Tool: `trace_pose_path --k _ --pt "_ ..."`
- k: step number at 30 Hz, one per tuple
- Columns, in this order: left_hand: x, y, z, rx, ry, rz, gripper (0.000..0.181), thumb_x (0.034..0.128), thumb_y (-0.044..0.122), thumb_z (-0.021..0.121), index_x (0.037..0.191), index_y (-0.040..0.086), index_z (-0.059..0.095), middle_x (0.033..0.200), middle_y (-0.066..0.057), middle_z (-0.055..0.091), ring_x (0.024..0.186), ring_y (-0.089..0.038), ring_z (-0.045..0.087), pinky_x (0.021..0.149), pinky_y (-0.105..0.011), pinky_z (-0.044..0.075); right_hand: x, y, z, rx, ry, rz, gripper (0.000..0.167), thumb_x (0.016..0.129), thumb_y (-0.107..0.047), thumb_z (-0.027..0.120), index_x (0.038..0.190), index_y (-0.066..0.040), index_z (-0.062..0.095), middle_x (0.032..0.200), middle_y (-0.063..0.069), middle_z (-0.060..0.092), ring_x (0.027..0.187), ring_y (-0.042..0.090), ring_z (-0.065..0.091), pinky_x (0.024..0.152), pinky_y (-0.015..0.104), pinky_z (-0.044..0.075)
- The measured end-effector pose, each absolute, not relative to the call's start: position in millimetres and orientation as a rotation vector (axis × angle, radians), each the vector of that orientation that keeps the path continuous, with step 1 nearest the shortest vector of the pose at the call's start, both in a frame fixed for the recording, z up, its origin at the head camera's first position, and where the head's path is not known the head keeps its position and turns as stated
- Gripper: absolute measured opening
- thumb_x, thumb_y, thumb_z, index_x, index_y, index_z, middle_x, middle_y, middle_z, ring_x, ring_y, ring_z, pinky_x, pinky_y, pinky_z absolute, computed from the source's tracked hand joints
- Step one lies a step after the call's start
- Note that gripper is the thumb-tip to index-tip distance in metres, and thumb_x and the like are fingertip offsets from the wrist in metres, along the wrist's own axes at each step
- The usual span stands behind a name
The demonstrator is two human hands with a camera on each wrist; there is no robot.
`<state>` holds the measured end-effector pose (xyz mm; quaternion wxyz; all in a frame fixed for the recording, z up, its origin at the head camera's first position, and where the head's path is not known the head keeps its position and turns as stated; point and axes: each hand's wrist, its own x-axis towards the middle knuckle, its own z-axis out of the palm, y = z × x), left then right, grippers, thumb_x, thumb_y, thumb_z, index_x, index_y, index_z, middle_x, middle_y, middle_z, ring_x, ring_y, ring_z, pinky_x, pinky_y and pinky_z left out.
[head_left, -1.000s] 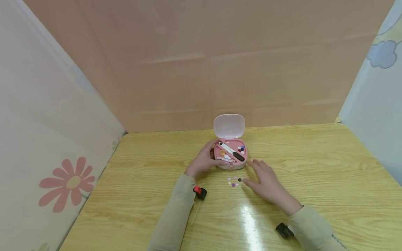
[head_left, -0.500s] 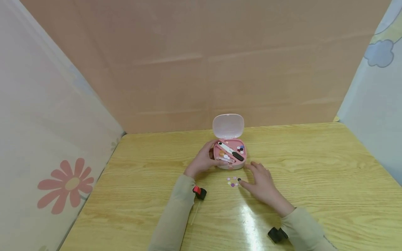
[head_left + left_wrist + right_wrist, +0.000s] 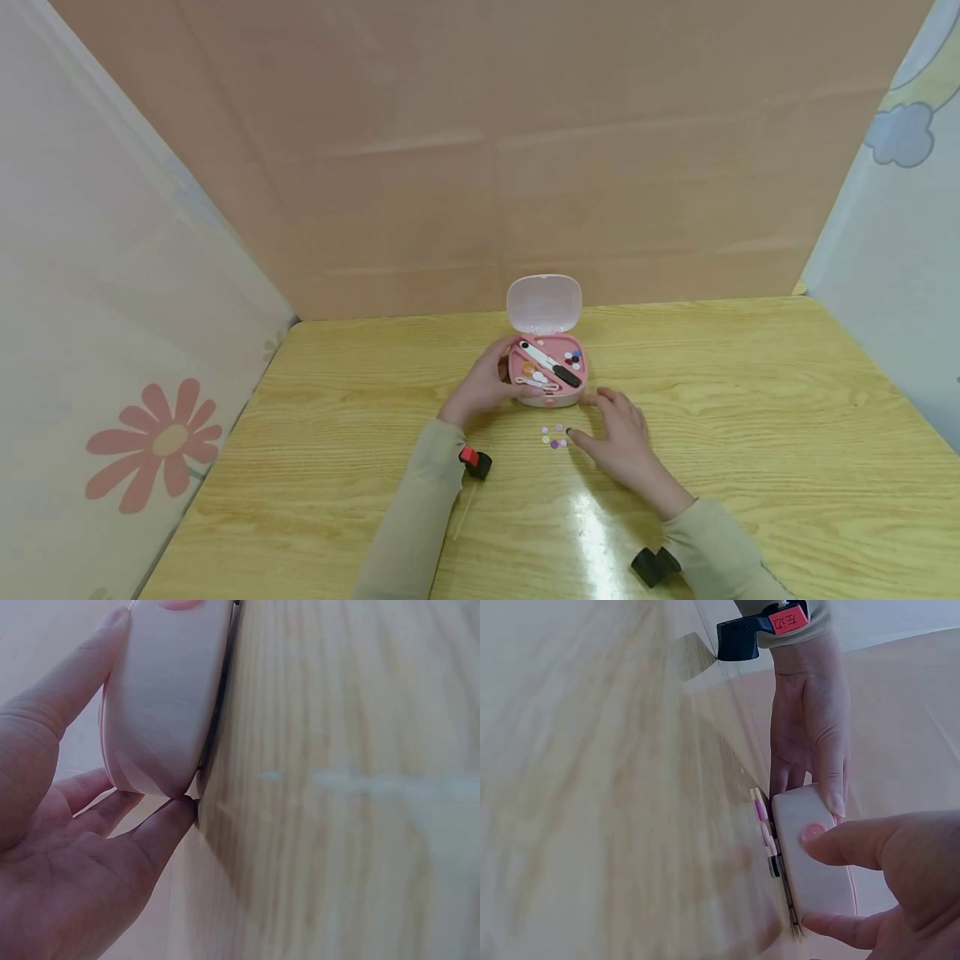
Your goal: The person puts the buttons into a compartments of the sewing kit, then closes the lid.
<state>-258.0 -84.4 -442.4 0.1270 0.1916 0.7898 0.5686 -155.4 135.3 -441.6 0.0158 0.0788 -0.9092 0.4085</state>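
A pink and white box (image 3: 551,401) stands on the wooden table with its clear lid (image 3: 544,303) raised. My left hand (image 3: 480,388) grips its left side, thumb on the front rim and fingers around the side. In front of the box lie several small buttons, among them a purple button (image 3: 554,445) and a black button (image 3: 775,866). My right hand (image 3: 622,435) has its fingers spread, thumb tip at the black button, partly covering it in the head view. Its index finger (image 3: 844,928) is near the box's front right corner. Thumb and index finger are apart.
Inside the box, a white tool with a black end (image 3: 566,375) lies diagonally. Several buttons (image 3: 575,360) fill the right compartment; a pale looped band (image 3: 536,386) lies at the front left. An orange-brown backdrop (image 3: 495,208) stands behind the table.
My right hand has moved a little left, bringing its thumb from beside the black button onto it. The left hand keeps its grip on the box, and the other buttons stay in place.
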Motion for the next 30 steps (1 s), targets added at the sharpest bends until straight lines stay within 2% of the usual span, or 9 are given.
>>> trace_pose_path --k 7,13,24,30 --pt "-258.2 -83.2 -442.3 0.497 2.305 1.645 0.087 0.0732 0.016 0.084 0.146 0.020 0.037 0.133 0.006 0.045 0.112 -0.011 0.053 0.096 -0.025 0.044 -155.5 135.3 -441.9 0.238 -2.811 1.306 0.038 0.080 -0.015 0.075 0.114 -0.004 0.062 0.139 0.033 0.033 0.128 0.050 0.024 0.104 0.063 0.010" --pt "-259.5 -83.8 -443.5 0.536 2.290 1.676 0.087 0.0734 0.014 0.084 0.146 0.018 0.037 0.133 0.002 0.046 0.112 -0.014 0.053 0.096 -0.029 0.044 -157.6 133.3 -443.0 0.251 -2.776 1.312 0.028 0.077 -0.011 0.077 0.103 -0.010 0.066 0.138 0.031 0.036 0.127 0.049 0.024 0.103 0.064 0.009" --pt "-257.3 -86.2 -443.8 0.511 2.289 1.673 0.088 0.0730 0.014 0.085 0.146 0.019 0.036 0.135 -0.001 0.044 0.112 -0.016 0.053 0.096 -0.029 0.044 -157.5 129.7 -447.6 0.184 -2.807 1.331 0.024 0.076 -0.012 0.077 0.098 -0.013 0.068 0.141 0.025 0.034 0.130 0.048 0.017 0.103 0.064 0.004" --pt "-257.6 -85.2 -443.8 0.505 2.276 1.680 0.087 0.0735 0.014 0.084 0.146 0.019 0.036 0.132 0.002 0.047 0.111 -0.015 0.054 0.095 -0.028 0.045 -157.5 130.4 -447.9 0.161 -2.824 1.325 0.023 0.077 -0.012 0.077 0.098 -0.013 0.068 0.143 0.024 0.033 0.131 0.048 0.015 0.103 0.065 0.003"
